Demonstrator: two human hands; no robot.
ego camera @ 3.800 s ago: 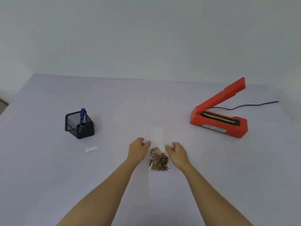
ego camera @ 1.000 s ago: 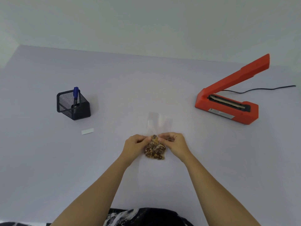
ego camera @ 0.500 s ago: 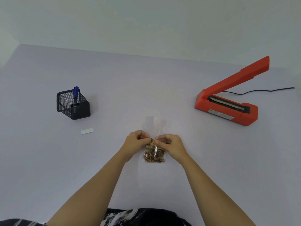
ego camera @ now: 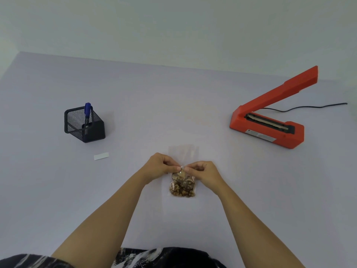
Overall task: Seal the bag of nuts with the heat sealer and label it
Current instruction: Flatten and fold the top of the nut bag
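A clear bag of nuts [ego camera: 182, 185] lies on the white table in front of me, its empty top part stretching away from me. My left hand [ego camera: 159, 165] and my right hand [ego camera: 202, 171] both pinch the plastic just above the nuts, fingertips almost meeting. The orange heat sealer [ego camera: 270, 122] stands at the right with its arm raised. A small white label [ego camera: 101, 156] lies flat at the left. A blue pen [ego camera: 87, 113] stands in a black mesh holder [ego camera: 85, 123] behind the label.
The sealer's black cord [ego camera: 309, 107] trails off to the right behind it. The table's far edge [ego camera: 135, 61] meets a plain wall.
Both hands went from resting beside the bag to pinching it above the nuts. In the last half second the fingertips drew closer together; the bag stayed in place.
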